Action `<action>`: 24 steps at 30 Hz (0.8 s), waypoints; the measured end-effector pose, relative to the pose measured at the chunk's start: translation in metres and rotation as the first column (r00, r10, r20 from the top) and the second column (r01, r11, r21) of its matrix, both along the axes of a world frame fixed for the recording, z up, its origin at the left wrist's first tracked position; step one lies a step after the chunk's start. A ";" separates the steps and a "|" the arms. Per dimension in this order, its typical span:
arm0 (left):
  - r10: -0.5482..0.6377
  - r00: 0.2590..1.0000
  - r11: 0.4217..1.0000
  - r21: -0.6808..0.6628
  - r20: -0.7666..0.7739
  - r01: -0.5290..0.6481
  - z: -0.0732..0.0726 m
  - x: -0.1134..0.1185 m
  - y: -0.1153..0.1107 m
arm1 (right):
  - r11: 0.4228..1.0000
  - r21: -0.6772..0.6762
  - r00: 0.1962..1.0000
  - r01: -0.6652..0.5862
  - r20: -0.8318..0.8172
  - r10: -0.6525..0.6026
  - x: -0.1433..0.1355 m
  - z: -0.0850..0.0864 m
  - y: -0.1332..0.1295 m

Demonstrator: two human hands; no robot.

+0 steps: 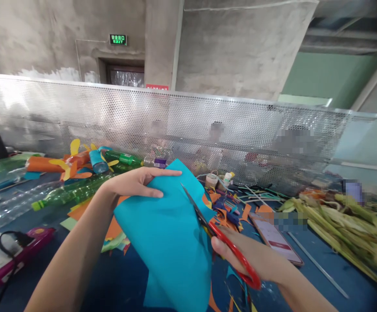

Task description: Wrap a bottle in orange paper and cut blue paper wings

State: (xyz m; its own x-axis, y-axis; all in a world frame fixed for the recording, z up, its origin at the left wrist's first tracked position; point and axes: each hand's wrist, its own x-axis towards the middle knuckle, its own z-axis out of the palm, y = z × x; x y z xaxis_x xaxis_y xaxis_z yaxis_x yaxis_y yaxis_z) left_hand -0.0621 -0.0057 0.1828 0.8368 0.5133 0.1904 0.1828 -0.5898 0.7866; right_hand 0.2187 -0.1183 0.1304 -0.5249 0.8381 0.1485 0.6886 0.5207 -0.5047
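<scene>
A large sheet of blue paper is held up in the middle of the view, its right edge cut unevenly. My left hand grips its upper left part, thumb and fingers pressed on the paper. In my right hand are scissors with red handles. Their dark blades lie at the right edge of the sheet, with the tip over the paper near its top. Part of my right hand's fingers is hidden behind the scissors.
Plastic bottles and orange paper shapes lie at left, beside a pink power strip. Paper scraps, a phone and corn husks lie at right. Perforated metal panels stand behind the table.
</scene>
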 end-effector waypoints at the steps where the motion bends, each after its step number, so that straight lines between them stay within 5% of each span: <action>1: 0.001 1.000 1.000 0.003 0.004 -0.001 0.001 0.000 -0.001 | 1.000 0.005 1.000 0.000 -0.004 0.000 -0.001 -0.001 0.000; 10: 0.037 0.999 0.992 0.117 0.025 -0.040 0.003 -0.006 -0.006 | 0.999 0.034 0.996 0.017 -0.083 -0.014 -0.007 -0.006 0.003; 24: -0.044 0.997 0.999 0.026 0.062 0.042 0.004 -0.009 -0.007 | 0.975 0.216 0.995 0.053 -0.097 -0.033 -0.016 -0.007 0.006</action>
State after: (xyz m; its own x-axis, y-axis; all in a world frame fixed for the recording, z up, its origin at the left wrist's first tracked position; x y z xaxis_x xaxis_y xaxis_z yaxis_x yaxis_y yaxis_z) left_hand -0.0712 -0.0126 0.1872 0.8440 0.4717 0.2554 0.1074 -0.6151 0.7811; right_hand 0.2024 -0.1127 0.1231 -0.4647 0.8015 0.3764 0.6685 0.5963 -0.4444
